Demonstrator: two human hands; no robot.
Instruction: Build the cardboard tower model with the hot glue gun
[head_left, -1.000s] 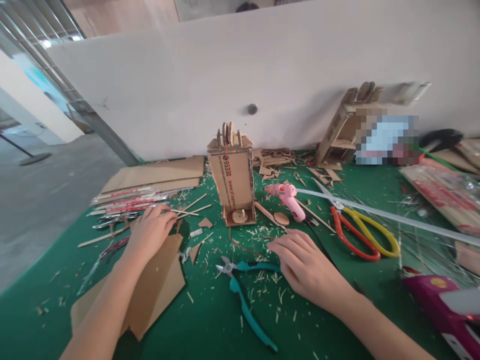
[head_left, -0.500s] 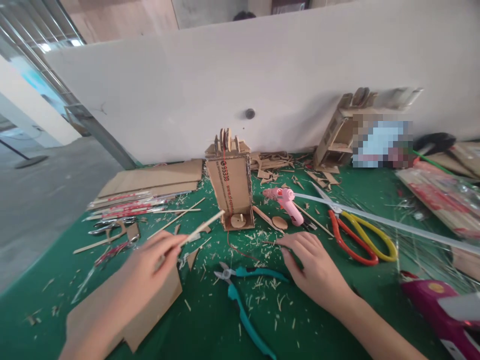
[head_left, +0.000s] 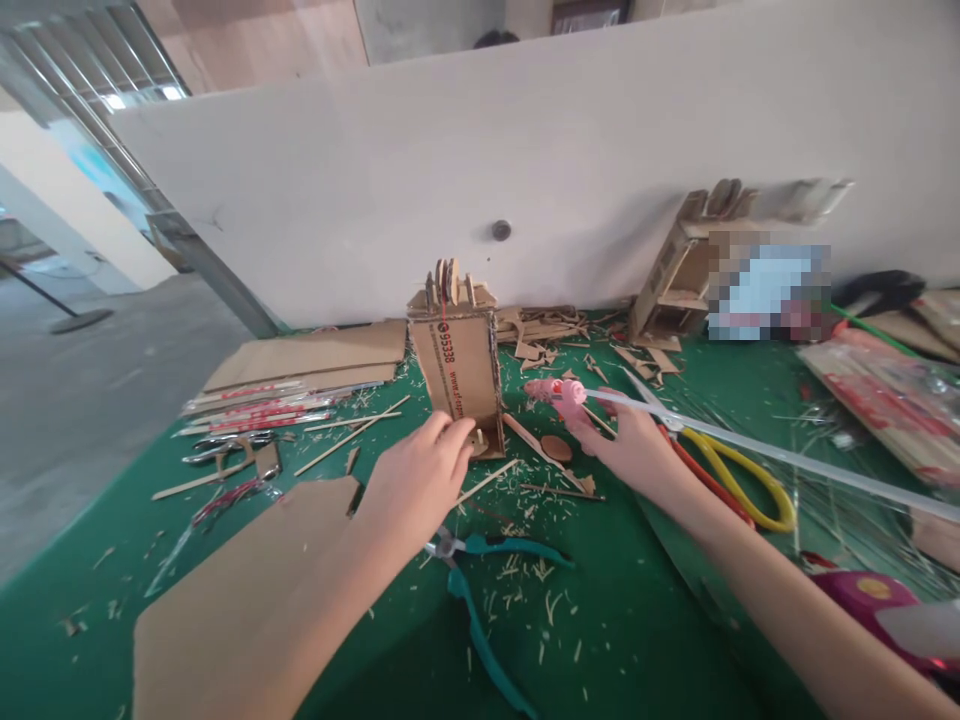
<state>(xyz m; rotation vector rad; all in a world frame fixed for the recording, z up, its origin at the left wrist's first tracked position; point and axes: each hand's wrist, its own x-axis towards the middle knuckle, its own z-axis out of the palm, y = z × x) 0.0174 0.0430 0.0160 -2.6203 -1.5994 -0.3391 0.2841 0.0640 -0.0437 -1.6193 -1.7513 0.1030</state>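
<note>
My left hand [head_left: 420,485] is closed on a thin wooden stick [head_left: 487,480] and sits right in front of the small upright cardboard box [head_left: 459,372], its fingertips at the round cardboard disc at the box's foot. My right hand [head_left: 626,445] reaches over the pink glue gun [head_left: 559,392], fingers curled round its handle. A long clear glue stick [head_left: 787,455] runs from the gun to the right.
Teal pliers [head_left: 480,590] lie on the green mat in front of me among wood splinters. Red and yellow scissors [head_left: 731,480] lie under my right forearm. Flat cardboard sheets [head_left: 247,590] are at the left, a second cardboard model [head_left: 675,280] leans on the white wall.
My left hand picked up a stick and carried it rightward to the foot of the box. My right hand left the mat and moved up to the pink glue gun.
</note>
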